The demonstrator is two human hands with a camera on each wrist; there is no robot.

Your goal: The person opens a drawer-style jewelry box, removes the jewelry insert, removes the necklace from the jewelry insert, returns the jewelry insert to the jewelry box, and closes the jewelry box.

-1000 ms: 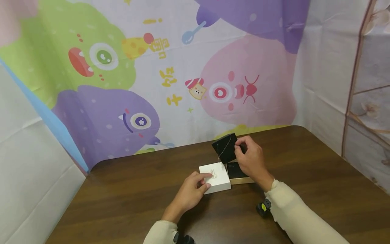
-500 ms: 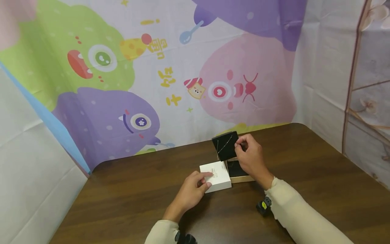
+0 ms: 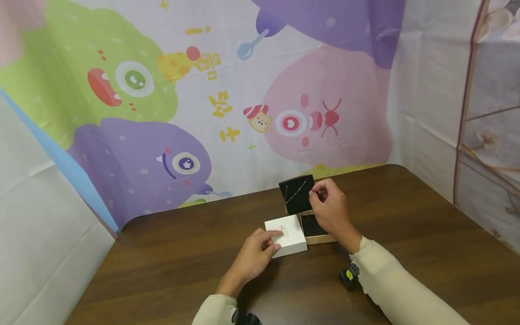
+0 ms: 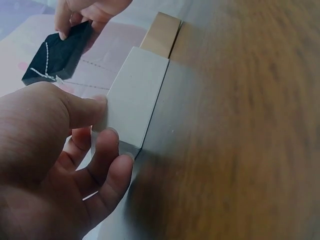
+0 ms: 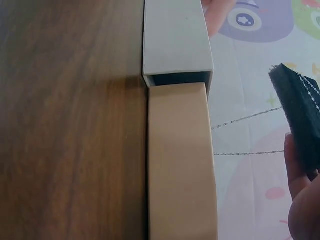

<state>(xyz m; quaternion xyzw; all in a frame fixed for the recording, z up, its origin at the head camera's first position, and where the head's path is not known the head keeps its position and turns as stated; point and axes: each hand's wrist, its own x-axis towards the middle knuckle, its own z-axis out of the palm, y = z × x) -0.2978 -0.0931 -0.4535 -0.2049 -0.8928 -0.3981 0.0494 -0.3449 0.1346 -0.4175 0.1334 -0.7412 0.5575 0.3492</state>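
Note:
My right hand pinches the right edge of a black jewellery pad, held tilted above the table. A thin chain necklace lies across the pad's face. Two strands of it hang down behind the boxes in the wrist views. My left hand holds the left part of a white box sleeve, index finger on its printed top and thumb at its front side. Out of the sleeve's right end sticks a tan inner drawer with a black lining. My right hand hides part of the drawer.
Everything lies on a dark wood table. A cartoon-printed cloth hangs behind its back edge, with a pale cloth wall on the right. Small black cameras are strapped at both wrists.
My right hand has turned the black pad slightly more upright and shifted it a little left. The left hand stays on the white sleeve. The head view has shifted slightly.

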